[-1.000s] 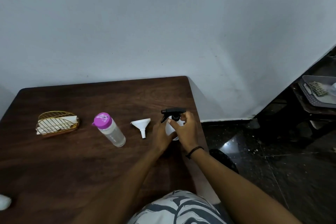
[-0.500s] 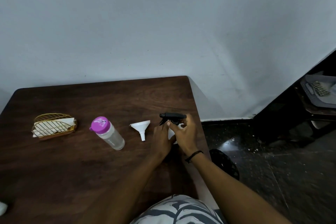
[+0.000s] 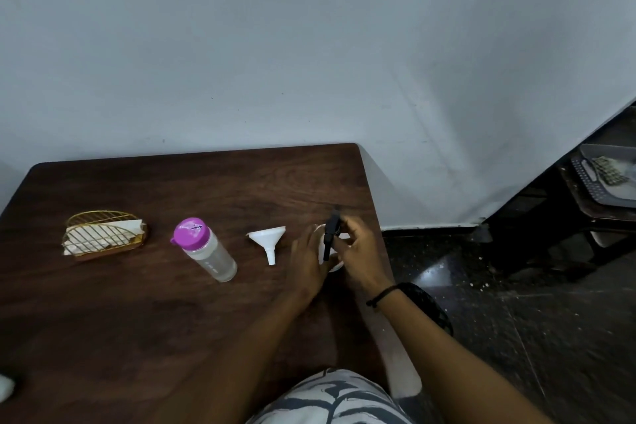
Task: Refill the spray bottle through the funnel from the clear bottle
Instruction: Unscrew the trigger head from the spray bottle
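Observation:
The white spray bottle (image 3: 334, 265) stands near the table's right edge, mostly hidden between my hands. My left hand (image 3: 308, 263) grips its body from the left. My right hand (image 3: 359, 251) holds its black trigger head (image 3: 331, 232), which now points toward me. A white funnel (image 3: 268, 239) lies on its side just left of my left hand. Further left stands the clear bottle (image 3: 208, 249) with a purple cap.
A gold wire holder with white napkins (image 3: 103, 236) sits at the left of the dark wooden table (image 3: 137, 313). The table's right edge drops to a dark floor. A grey tray (image 3: 605, 179) rests on a stand at far right.
The black trigger head has turned from pointing left to pointing toward me, my right hand twisting it while my left hand steadies the bottle.

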Tool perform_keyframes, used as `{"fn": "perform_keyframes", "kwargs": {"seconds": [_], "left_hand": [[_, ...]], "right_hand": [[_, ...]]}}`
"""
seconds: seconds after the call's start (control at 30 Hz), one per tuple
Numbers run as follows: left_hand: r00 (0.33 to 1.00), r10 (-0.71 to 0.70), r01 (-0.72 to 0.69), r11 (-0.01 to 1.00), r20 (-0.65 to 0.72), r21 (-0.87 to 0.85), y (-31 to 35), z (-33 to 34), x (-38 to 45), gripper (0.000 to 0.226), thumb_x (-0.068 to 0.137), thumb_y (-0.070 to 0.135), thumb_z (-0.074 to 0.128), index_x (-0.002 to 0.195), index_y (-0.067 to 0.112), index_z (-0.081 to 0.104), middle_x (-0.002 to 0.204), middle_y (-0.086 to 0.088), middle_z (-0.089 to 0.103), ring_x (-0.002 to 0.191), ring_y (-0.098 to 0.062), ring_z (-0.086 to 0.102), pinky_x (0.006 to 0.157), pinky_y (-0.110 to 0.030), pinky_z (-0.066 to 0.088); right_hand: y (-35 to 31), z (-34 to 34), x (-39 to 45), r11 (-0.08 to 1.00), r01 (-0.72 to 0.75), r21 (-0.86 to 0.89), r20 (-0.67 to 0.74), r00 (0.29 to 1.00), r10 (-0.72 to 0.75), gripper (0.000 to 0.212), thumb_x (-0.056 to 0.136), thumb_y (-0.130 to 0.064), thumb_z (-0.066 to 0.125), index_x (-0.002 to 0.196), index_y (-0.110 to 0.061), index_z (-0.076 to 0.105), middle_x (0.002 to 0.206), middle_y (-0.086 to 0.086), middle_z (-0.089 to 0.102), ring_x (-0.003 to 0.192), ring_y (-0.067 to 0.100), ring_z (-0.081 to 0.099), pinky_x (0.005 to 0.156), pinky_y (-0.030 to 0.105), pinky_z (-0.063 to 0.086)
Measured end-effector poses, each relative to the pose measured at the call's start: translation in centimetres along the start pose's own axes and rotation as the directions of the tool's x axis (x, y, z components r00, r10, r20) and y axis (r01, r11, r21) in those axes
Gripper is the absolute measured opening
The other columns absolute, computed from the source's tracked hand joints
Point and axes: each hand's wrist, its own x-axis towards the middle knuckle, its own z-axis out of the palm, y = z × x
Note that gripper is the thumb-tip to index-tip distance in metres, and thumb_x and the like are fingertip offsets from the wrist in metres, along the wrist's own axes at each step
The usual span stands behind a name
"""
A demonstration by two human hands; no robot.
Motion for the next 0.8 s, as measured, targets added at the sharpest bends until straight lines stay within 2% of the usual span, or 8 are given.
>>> {"fn": "perform_keyframes", "kwargs": {"seconds": [0.07,0.2,0.3,0.4,0.53,0.67,0.73,0.8], "left_hand": [[1.000,-0.007,0.006,1.000,-0.006,-0.014,0.1,0.0,-0.1,0.063,0.082,0.033,0.073,0.138,0.020,0.047,0.141,0.000,0.051,0.127,-0.020,0.049,0.106,-0.040,0.041],[1.000,0.018,-0.019,0.999,-0.010,-0.051,0.2,-0.1,-0.1,0.061,0.081,0.034,0.073,0.135,0.020,0.049,0.136,0.001,0.054,0.124,-0.018,0.051,0.104,-0.040,0.043],[1.000,0.023,-0.023,1.000,0.010,-0.011,0.1,-0.1,-0.1,0.064,0.084,0.032,0.072,0.140,0.016,0.046,0.142,-0.001,0.050,0.129,-0.018,0.047,0.108,-0.030,0.035],[1.000,-0.001,0.000,1.000,0.023,0.031,0.3,-0.2,-0.2,0.070,0.084,0.045,0.061,0.143,0.014,0.043,0.147,-0.003,0.046,0.133,-0.019,0.043,0.106,-0.023,0.026],[0.999,-0.042,0.041,0.999,0.032,0.009,-0.1,0.1,-0.3,0.071,0.086,0.037,0.068,0.146,0.016,0.038,0.151,-0.003,0.041,0.137,-0.021,0.039,0.111,-0.029,0.027],[0.999,-0.045,0.045,0.999,0.030,0.006,-0.2,0.2,-0.5,0.069,0.087,0.041,0.065,0.146,0.019,0.037,0.151,0.000,0.040,0.136,-0.018,0.038,0.114,-0.036,0.031],[0.998,-0.054,0.054,0.999,0.032,-0.001,0.0,0.2,-0.5,0.068,0.089,0.039,0.064,0.147,0.016,0.037,0.151,0.005,0.036,0.134,-0.013,0.034,0.112,-0.029,0.025],[0.997,-0.071,0.071,0.997,0.022,-0.027,0.2,0.0,-0.4,0.057,0.090,0.040,0.057,0.141,0.017,0.045,0.146,0.005,0.043,0.132,-0.014,0.039,0.111,-0.033,0.032]], "right_hand": [[-0.3,0.2,-0.5,1.000,0.009,0.028,-0.060,0.998,-0.008,0.049,0.084,-0.009,0.075,0.126,-0.025,0.056,0.122,-0.001,0.061,0.110,0.008,0.060,0.091,0.024,0.051],[-1.5,0.0,-1.1,0.992,0.107,-0.073,-0.086,0.990,-0.113,0.042,0.087,-0.013,0.073,0.123,-0.026,0.054,0.116,-0.005,0.062,0.104,0.006,0.061,0.089,0.022,0.052],[-1.4,0.0,-1.1,0.996,0.051,-0.078,-0.101,0.993,-0.058,0.043,0.088,-0.012,0.073,0.122,-0.029,0.053,0.118,-0.010,0.060,0.110,0.008,0.059,0.094,0.027,0.051],[-1.0,0.0,-1.4,0.995,0.079,-0.059,-0.107,0.991,-0.085,0.042,0.090,-0.006,0.067,0.128,-0.020,0.056,0.123,-0.007,0.063,0.111,0.012,0.062,0.092,0.031,0.055],[-0.6,-0.9,-1.4,0.984,0.120,-0.132,-0.016,0.992,-0.123,0.046,0.094,0.003,0.055,0.136,-0.015,0.056,0.132,-0.002,0.061,0.121,0.012,0.059,0.098,0.019,0.049],[0.4,-1.5,-1.2,0.984,0.118,-0.131,0.038,0.993,-0.114,0.049,0.094,0.007,0.049,0.135,-0.018,0.059,0.131,-0.003,0.064,0.122,0.009,0.059,0.104,0.037,0.050],[0.9,-1.4,-1.7,0.984,0.100,-0.147,0.073,0.993,-0.090,0.056,0.094,0.006,0.051,0.142,-0.024,0.051,0.136,-0.002,0.060,0.124,0.011,0.057,0.104,0.039,0.049],[1.7,-0.7,-2.1,0.992,0.070,-0.109,0.103,0.993,-0.059,0.064,0.093,-0.005,0.063,0.147,-0.031,0.041,0.142,-0.002,0.055,0.127,0.013,0.055,0.105,0.042,0.048]]}}
